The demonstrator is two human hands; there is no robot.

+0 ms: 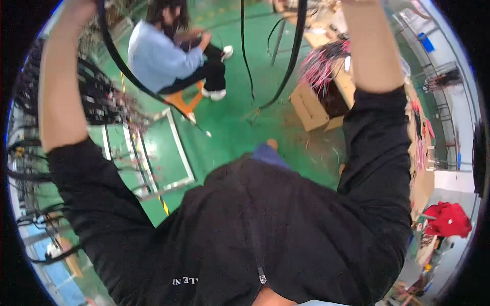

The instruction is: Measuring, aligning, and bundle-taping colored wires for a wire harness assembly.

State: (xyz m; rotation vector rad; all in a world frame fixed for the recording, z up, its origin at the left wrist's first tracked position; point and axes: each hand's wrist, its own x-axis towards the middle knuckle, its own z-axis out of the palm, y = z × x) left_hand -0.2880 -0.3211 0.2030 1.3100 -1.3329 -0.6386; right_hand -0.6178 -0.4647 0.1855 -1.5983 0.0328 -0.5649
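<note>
Both my arms reach up and forward in black sleeves. My left hand [80, 11] is cut off by the top edge, so its fingers are hidden. Close beside it, a thick black cable [121, 65] hangs down and curves right to a small pale end. My right forearm [375, 56] runs out at the top, with the hand beyond the picture. Left of that forearm dangles another thick black cable [295, 56], and a thinner black cable [245, 48] hangs nearer the middle. What holds these cables up is out of sight.
A person in light blue [158, 56] sits on an orange stool [186, 99] ahead left. Racks of black cables [97, 97] and a white metal frame [178, 148] stand left. On the right are a cardboard box [310, 108], a long workbench [347, 84] and pink-and-black wire bundles [319, 66].
</note>
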